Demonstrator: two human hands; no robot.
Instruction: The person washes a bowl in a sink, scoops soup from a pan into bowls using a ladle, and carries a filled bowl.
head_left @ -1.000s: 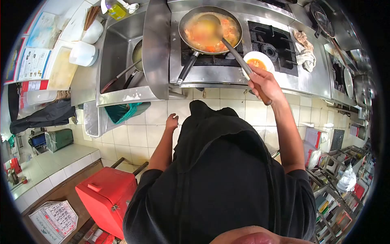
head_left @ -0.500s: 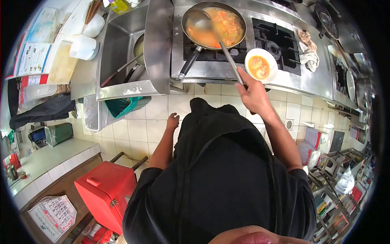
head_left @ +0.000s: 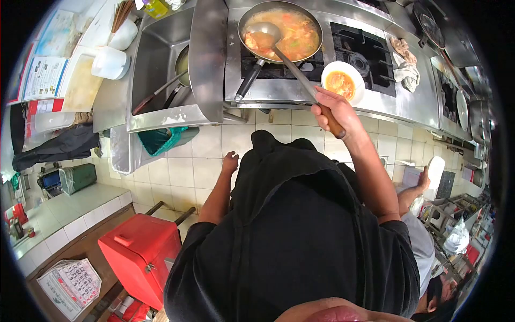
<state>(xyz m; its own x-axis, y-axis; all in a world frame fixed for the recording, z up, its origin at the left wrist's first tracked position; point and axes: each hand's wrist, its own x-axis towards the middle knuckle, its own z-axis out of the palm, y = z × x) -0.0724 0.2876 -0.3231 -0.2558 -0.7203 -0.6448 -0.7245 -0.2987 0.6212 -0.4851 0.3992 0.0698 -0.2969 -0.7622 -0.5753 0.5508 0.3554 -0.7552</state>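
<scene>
My right hand point(head_left: 340, 115) is wrapped round the brown wooden handle of a metal ladle point(head_left: 295, 68). The ladle's bowl rests inside a pan point(head_left: 321, 37) on the stove, holding some orange soup point(head_left: 292, 33) with reddish chunks. The pan's black handle points towards me, and no hand is on it. Just beyond my right hand, a white bowl point(head_left: 360, 91) of orange liquid with pale pieces stands at the stove's front edge. My left hand point(head_left: 230, 162) hangs low beside my apron, fingers curled in, with nothing visible in it.
Left of the stove is a steel sink point(head_left: 153, 70) with another pan point(head_left: 183, 67) in it. A burner point(head_left: 357, 61) and a crumpled cloth point(head_left: 407, 72) are to the right. A red box point(head_left: 139, 252) stands behind me at left. Another person's hand point(head_left: 424, 180) holds something white at right.
The ladle's bowl has moved lower and left in the pan, and my right hand has turned, showing the wooden handle end. Another person has come into view at right, carrying a white object.
</scene>
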